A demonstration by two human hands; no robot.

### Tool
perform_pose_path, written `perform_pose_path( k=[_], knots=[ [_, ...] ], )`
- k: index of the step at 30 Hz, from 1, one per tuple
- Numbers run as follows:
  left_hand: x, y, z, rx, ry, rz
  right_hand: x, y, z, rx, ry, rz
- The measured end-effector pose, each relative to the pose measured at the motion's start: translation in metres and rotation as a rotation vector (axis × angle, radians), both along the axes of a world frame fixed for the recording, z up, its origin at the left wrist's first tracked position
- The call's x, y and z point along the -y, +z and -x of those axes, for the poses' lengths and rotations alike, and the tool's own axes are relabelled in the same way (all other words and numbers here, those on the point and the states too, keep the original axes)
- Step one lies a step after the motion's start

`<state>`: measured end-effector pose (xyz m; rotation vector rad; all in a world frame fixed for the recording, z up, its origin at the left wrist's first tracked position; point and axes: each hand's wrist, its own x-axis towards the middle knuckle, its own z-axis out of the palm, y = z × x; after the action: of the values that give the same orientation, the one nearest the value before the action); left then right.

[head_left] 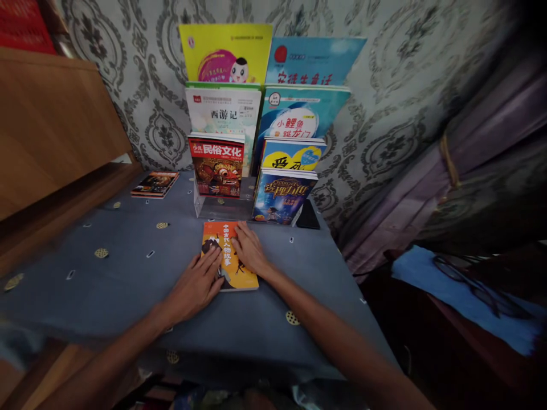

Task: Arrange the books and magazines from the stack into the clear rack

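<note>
An orange and yellow paperback book (240, 274) with white Chinese lettering lies flat on the cloth-covered table, just in front of a clear book stand (223, 208). My left hand (197, 285) rests on the book's left side, fingers stretched over the cover. On its upper right part lies my right hand (250, 249), also with fingers extended and flat. Neither hand is wrapped around the book. Behind it, the stand holds several upright books, among them a red-covered book (217, 168) at front left and a dark blue book (282, 196) at front right.
A small stack of books (154, 185) lies at the table's back left. Beside the stand's right side is a dark flat object (308, 215). A wooden cabinet (55, 125) borders the left; a purple curtain (410, 171) and a blue cloth (461, 296) with glasses are at right.
</note>
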<state>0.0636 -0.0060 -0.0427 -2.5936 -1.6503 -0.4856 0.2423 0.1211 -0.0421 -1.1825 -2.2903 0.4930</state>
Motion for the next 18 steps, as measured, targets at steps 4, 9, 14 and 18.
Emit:
perform_pose_path(
  k=[4, 9, 14, 18],
  knots=[
    [-0.002, 0.006, 0.001, 0.005, 0.004, 0.032, 0.022, -0.006, -0.012, -0.005, 0.023, -0.044],
    [-0.01, 0.007, 0.013, 0.081, -0.026, 0.054, 0.049, -0.005, -0.02, 0.051, -0.07, -0.047],
    [-0.026, 0.002, 0.025, 0.194, 0.144, 0.108, 0.059, 0.001, -0.024, 0.062, -0.055, -0.025],
    [-0.037, 0.008, 0.023, 0.354, 0.186, 0.173, 0.058, 0.004, -0.026, 0.026, -0.046, 0.024]
  ],
)
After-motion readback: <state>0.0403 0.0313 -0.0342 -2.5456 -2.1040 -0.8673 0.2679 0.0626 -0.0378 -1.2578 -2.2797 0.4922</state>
